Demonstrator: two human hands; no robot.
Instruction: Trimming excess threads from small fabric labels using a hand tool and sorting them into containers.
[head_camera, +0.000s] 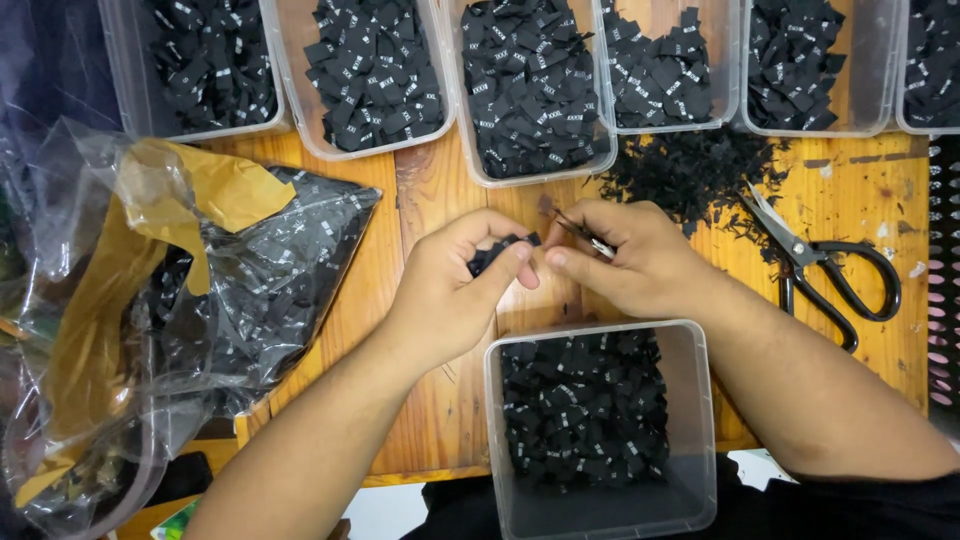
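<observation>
Frame centre: left hand (450, 290) pinches a small stack of black labels (497, 252) w/ a tight grip; right hand (625, 260) grip pressed round small snips (585, 236). Best to cut close w/ short snips. Open tabletop (420, 200) is narrow btwn upper tubs (530, 95) & lower tub (600, 430); scissors (825, 265) right, bag (190, 300) left.

A small garment-trim workshop, going by the worn wooden table (430, 200). Rows of clear plastic tubs (530, 90) sorted full of black woven size labels (585, 405), black-handled scissors (825, 265) beside a heap of black cut scraps (695, 170), a clear plastic bag (200, 300) of more labels.
</observation>
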